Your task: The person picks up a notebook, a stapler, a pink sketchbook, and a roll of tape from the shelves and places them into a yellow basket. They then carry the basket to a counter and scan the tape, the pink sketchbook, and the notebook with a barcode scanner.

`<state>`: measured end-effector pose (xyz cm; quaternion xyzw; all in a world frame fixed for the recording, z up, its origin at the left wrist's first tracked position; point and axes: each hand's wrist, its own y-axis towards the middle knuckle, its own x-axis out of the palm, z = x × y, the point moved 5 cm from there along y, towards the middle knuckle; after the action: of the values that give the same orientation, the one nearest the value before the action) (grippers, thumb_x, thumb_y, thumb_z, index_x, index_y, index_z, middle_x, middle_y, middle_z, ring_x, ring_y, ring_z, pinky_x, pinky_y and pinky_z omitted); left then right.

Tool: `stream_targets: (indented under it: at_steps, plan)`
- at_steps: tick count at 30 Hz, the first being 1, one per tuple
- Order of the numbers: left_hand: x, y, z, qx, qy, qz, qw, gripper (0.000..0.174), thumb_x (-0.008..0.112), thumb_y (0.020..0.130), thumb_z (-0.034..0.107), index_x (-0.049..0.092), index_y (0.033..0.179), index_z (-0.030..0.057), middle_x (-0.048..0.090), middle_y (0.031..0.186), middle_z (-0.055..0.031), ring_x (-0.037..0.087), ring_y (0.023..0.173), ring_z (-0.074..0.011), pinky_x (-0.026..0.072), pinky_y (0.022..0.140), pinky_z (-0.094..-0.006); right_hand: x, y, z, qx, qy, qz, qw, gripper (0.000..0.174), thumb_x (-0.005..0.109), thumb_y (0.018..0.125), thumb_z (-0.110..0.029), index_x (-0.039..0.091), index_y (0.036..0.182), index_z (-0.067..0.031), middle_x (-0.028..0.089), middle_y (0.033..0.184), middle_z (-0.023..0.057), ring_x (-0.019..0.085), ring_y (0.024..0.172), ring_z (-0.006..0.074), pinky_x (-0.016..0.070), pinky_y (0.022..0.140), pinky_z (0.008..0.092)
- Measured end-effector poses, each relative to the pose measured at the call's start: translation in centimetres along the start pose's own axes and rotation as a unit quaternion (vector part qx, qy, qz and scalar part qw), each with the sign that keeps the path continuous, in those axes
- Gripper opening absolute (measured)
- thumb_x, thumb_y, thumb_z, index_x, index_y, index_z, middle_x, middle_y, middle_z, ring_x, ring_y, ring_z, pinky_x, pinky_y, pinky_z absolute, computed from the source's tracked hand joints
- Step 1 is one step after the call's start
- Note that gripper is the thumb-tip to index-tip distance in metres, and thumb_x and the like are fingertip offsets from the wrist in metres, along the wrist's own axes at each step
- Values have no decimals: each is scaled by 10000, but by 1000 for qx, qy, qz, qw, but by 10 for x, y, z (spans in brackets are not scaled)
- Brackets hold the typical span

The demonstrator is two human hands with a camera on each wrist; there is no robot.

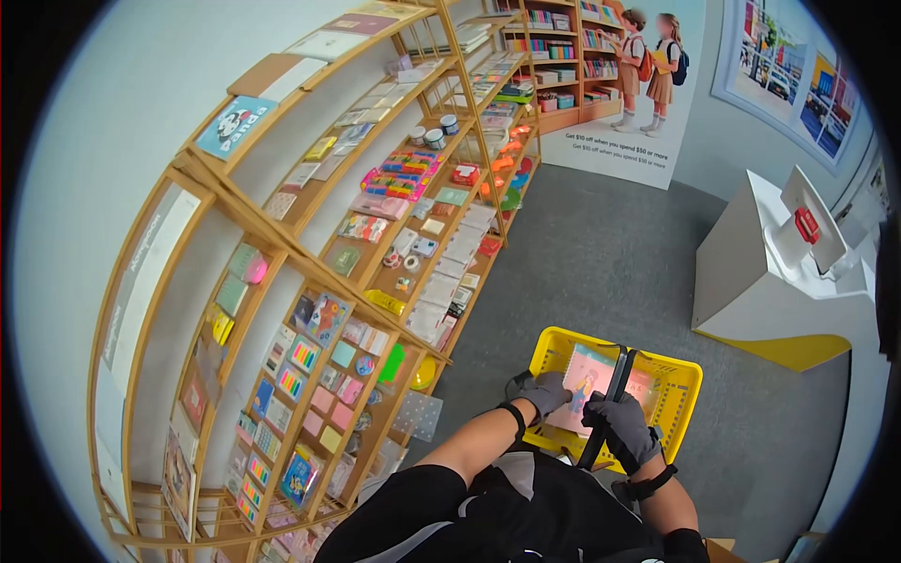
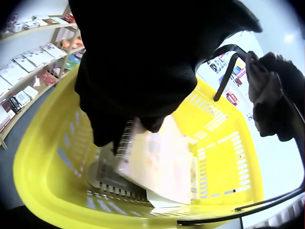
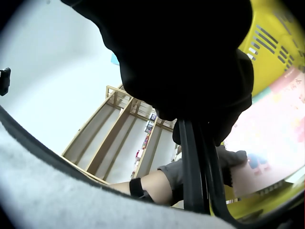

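Observation:
A yellow shopping basket (image 1: 683, 399) hangs in front of the person. Its black handles (image 1: 618, 373) are gripped together by the gloved right hand (image 1: 623, 430). The gloved left hand (image 1: 544, 392) reaches over the basket's left side and pinches a pink spiral notebook (image 1: 580, 385) near its bound edge. In the left wrist view the notebook (image 2: 157, 164) tilts inside the basket, its wire spiral beside the dark fingertips. A grey item with a toothed edge (image 2: 112, 175) lies beneath it on the basket floor. An illustrated figure shows on the notebook's cover.
Wooden shelves (image 1: 361, 328) packed with stationery line the left side. A white counter (image 1: 741, 263) with a yellow base stands at the right, holding a small red object (image 1: 806, 225). A printed poster board (image 1: 610, 155) closes the far end of the grey floor (image 1: 601, 253).

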<state>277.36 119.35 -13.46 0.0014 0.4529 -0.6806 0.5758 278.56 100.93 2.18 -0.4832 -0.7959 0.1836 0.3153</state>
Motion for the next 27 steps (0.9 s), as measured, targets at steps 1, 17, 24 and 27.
stream_targets:
  at_steps: [1, 17, 24, 27]
  plan:
    - [-12, 4, 6, -35, 37, -4, 999, 596, 665, 984, 430, 654, 1349, -41, 702, 1321, -258, 686, 1230, -407, 525, 1053, -471, 4, 7, -3, -3, -4, 4, 1000, 145, 688, 926, -28, 693, 1054, 39, 721, 901, 116, 725, 783, 241, 618, 743, 363]
    - [-51, 179, -37, -65, 270, 88, 957, 579, 480, 1054, 353, 515, 1499, -16, 653, 1368, -277, 706, 1145, -441, 539, 988, -560, 67, 112, -87, 62, -55, 41, 996, 171, 710, 910, 21, 698, 1074, 65, 742, 910, 148, 742, 795, 259, 625, 755, 361]
    - [-183, 92, 42, 56, 104, 89, 989, 430, 622, 986, 300, 727, 1287, 11, 764, 1122, -266, 768, 959, -402, 610, 895, -484, 52, 167, -97, 52, -88, 16, 995, 79, 687, 943, -31, 710, 965, 41, 717, 835, 127, 727, 747, 261, 612, 706, 376]
    - [-184, 96, 51, 110, 85, 77, 987, 410, 628, 964, 277, 727, 1282, 38, 773, 1087, -238, 772, 944, -374, 613, 874, -462, 32, 214, -80, 76, -50, -52, 994, 86, 670, 963, -32, 691, 978, 51, 714, 837, 147, 715, 726, 274, 601, 678, 372]
